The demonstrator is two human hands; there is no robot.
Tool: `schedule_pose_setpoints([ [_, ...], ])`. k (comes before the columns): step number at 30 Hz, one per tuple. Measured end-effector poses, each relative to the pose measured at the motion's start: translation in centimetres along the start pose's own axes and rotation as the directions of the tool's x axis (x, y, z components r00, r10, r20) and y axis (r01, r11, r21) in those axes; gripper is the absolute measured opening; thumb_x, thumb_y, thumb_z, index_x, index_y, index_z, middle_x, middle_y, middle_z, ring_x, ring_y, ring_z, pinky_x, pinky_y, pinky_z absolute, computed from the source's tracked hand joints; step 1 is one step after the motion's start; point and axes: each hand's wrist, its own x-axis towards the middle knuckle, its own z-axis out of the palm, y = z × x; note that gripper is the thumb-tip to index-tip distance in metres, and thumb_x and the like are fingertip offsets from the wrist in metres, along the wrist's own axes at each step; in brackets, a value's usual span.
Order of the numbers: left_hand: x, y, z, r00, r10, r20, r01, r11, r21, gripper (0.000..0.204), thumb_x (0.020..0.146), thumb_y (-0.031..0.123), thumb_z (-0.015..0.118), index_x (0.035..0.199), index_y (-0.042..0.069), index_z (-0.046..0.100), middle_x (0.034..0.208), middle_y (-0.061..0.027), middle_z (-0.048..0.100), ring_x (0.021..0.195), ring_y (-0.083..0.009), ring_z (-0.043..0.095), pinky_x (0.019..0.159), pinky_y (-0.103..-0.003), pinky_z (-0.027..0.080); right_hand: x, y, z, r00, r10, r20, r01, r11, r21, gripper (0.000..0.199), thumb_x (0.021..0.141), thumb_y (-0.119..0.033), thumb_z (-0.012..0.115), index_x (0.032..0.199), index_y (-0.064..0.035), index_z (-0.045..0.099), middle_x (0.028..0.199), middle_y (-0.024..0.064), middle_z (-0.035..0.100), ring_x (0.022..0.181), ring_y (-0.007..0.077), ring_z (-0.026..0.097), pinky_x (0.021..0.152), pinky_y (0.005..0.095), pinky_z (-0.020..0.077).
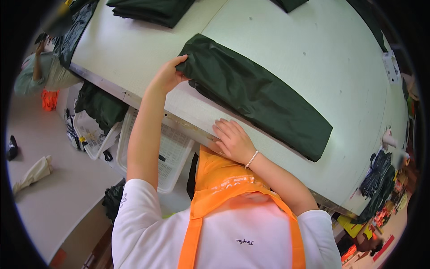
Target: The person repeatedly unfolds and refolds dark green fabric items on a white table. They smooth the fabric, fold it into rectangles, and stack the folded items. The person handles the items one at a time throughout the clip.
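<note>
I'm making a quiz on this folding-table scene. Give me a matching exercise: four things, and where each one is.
Things:
1. left hand
2. right hand
3. white basket
4. bead bracelet

Places:
A. under the table edge
B. on the right wrist
C. gripping the end of the dark green folded fabric
D. flat on the white table near its edge

Pairs: 1-C, 2-D, 3-A, 4-B

Bright, even light; soft shadows; fisheye bending, dark rim.
</note>
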Motion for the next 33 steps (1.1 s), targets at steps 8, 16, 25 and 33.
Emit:
schedule_pose_setpoints([
  [8, -1.3, -2.2, -1.1, 0.990, 0.003, 0.141, 0.042, 0.949, -0.313, 0.031, 0.093, 0.018, 0.050, 0.115, -0.003, 0.055, 0.115, -0.0115, 0.061, 0.106, -0.0222, 0.059, 0.094, -0.037, 0.045, -14.7, 13.5, -3.1, 0.605, 0.742, -0.288, -0.712, 0.666, 0.221, 0.044, 0.089, -0.025, 0.056, 0.126, -0.0028, 0.049, 0.129, 0.0170, 0.049, 0.117, 0.0321, 0.048, 0.102, 0.0401, 0.0361],
  [16, -0.2, -8.8, -1.6, 0.981, -0.122, 0.150, 0.097, 0.981, 0.168, 0.042, 0.092, 0.027, 0.055, 0.120, -0.005, 0.052, 0.113, -0.0140, 0.060, 0.104, -0.0238, 0.058, 0.093, -0.036, 0.044, -31.1, 17.0, -6.2, 0.472, 0.823, -0.317, -0.882, 0.440, -0.171, 0.052, 0.088, -0.027, 0.057, 0.131, 0.0004, 0.044, 0.136, 0.0161, 0.044, 0.121, 0.0315, 0.044, 0.105, 0.0395, 0.0330],
  [25, -3.0, -2.9, 9.3, 0.565, 0.543, 0.622, -0.385, -0.493, 0.780, 0.054, 0.081, 0.031, 0.065, 0.129, 0.009, 0.052, 0.136, -0.0155, 0.045, 0.129, -0.0352, 0.038, 0.106, -0.048, 0.026, -26.5, 5.3, -13.7, 0.880, 0.475, -0.021, -0.474, 0.875, -0.093, 0.044, 0.079, -0.008, 0.058, 0.121, 0.0010, 0.053, 0.125, 0.0185, 0.053, 0.118, 0.0365, 0.048, 0.101, 0.0461, 0.0359],
  [33, 1.0, -11.4, 10.6, 0.760, 0.393, 0.518, -0.279, -0.522, 0.806, 0.076, 0.079, 0.054, 0.058, 0.143, 0.020, 0.034, 0.151, -0.0107, 0.023, 0.138, -0.0382, 0.018, 0.108, -0.058, 0.014, -24.2, 19.0, -13.7, 0.663, 0.710, -0.237, -0.743, 0.587, -0.321, 0.060, 0.093, -0.035, 0.046, 0.145, -0.0124, 0.026, 0.152, 0.0076, 0.021, 0.140, 0.0306, 0.016, 0.113, 0.0480, 0.0095],
])
